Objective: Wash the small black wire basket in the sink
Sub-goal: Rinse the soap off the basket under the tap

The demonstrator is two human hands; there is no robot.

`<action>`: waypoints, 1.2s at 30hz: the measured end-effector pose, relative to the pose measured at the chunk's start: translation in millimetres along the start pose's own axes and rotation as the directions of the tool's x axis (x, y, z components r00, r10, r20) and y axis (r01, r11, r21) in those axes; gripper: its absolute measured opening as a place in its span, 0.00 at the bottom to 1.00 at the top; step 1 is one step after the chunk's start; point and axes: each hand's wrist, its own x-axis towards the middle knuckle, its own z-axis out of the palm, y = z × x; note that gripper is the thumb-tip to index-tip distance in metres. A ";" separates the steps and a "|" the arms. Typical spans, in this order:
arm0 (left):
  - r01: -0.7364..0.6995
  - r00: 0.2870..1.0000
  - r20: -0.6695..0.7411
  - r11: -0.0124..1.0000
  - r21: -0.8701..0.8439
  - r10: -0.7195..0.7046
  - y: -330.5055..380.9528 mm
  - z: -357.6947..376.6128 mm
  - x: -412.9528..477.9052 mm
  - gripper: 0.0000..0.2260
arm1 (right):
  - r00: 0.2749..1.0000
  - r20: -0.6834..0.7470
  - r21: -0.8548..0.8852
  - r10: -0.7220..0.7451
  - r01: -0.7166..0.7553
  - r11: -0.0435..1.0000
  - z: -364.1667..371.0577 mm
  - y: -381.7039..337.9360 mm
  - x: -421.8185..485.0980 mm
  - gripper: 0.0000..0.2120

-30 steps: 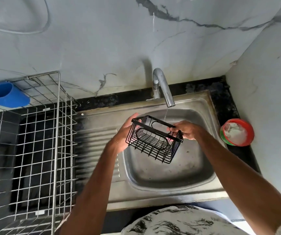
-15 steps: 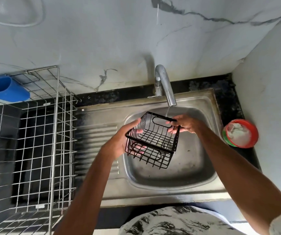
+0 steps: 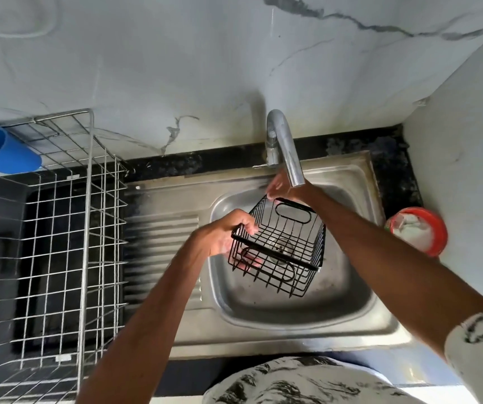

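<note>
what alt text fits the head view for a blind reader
A person holds a small black wire basket over a steel sink, left hand gripping its left rim, right hand blurred by the tap spout at the basket's far edge. A wire rack stands left of the sink, a red bowl right.

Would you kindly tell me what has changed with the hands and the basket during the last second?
The right hand let go of the basket at its far rim and rose toward the tap, fingers spread. The left hand now holds the basket alone by its left rim. The sink, wire rack and red tub stayed put.
</note>
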 end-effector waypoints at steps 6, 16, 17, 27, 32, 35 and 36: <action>-0.017 1.000 -0.006 0.997 -0.081 0.017 -2.3 -11.0 -7.0 0.04 | 0.991 0.119 -0.014 0.055 -0.054 0.998 -15.0 14.0 -17.2 0.13; -0.015 0.993 -0.117 0.991 0.135 0.031 4.8 7.6 -15.4 0.02 | 0.963 0.219 -0.111 0.158 -0.137 0.984 -42.2 31.4 -42.9 0.14; -0.007 0.993 -0.118 0.989 0.149 0.025 6.3 7.1 -16.4 0.03 | 0.973 0.195 -0.130 0.124 -0.100 0.986 -36.4 21.6 -38.2 0.11; -0.047 0.998 -0.046 0.996 0.075 0.050 9.5 -5.4 -18.8 0.11 | 0.993 0.113 -0.087 0.018 -0.009 0.996 -11.0 -16.4 -4.8 0.14; -0.098 0.991 -0.083 0.995 0.024 0.100 4.3 -7.3 -19.8 0.04 | 0.980 0.156 -0.028 0.122 -0.119 0.993 -44.3 30.4 -24.7 0.11; -0.057 0.996 -0.063 0.995 0.085 0.063 3.3 -5.7 -17.4 0.03 | 0.979 0.140 -0.005 0.146 -0.147 0.989 -57.5 44.9 -33.0 0.13; -0.053 0.996 -0.070 0.992 0.110 0.061 4.3 -3.3 -17.5 0.05 | 0.980 0.147 -0.008 0.137 -0.138 0.990 -57.7 43.3 -34.0 0.12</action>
